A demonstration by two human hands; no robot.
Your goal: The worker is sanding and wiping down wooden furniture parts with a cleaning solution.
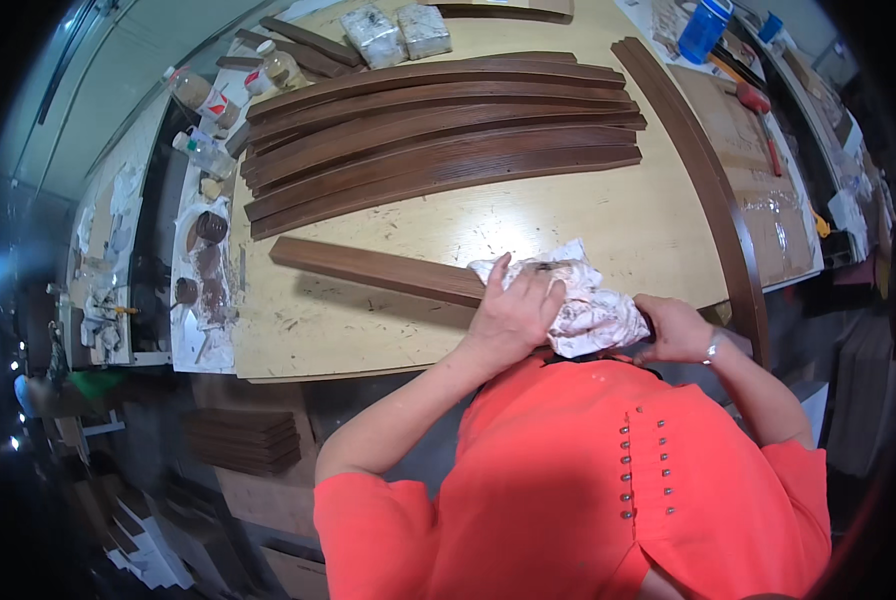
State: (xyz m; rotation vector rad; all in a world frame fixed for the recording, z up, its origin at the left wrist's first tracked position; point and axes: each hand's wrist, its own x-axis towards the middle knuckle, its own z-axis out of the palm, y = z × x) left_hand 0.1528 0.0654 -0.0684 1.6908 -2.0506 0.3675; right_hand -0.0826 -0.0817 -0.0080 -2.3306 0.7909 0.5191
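A brown wooden bar (pixel 368 267) lies slantwise over the front part of the table, its far end to the left. My left hand (pixel 516 308) is closed on a crumpled white cloth (pixel 600 312) with brown stains, which is draped over the bar and covers its middle. At the bar's near right end, by my body, my right hand (pixel 673 328) grips the dark wood. The cloth hides most of that end. Behind the bar, several curved brown wooden slats (pixel 438 125) lie side by side on the pale table (pixel 348 330).
A long brown strip (pixel 703 190) runs along the table's right edge. Plastic bottles (pixel 208 150) and dark cups (pixel 210 227) stand at the left. At the back are wrapped blocks (pixel 375 37); at the right, a blue container (pixel 706 30) and a red mallet (pixel 753 98).
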